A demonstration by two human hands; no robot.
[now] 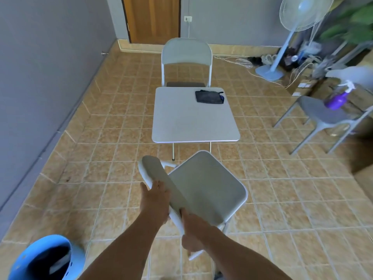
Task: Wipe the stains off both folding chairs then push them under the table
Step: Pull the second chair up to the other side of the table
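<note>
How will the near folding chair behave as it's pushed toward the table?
The near folding chair probably slides easily on the smooth floor tiles. Both hands, left hand and right hand, hold its backrest, so pushing high may tip it. Its thin frame suggests it is light.

Blurred plant (355,21), blue shoe (46,259) cut off

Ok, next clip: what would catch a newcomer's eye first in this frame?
Probably both hands gripping the backrest of the near grey metal folding chair, left hand beside right hand, in the lower centre. Beyond it stands the small square grey folding table with a dark folded cloth at its far right corner. A second grey folding chair sits tucked at the far side.
</note>
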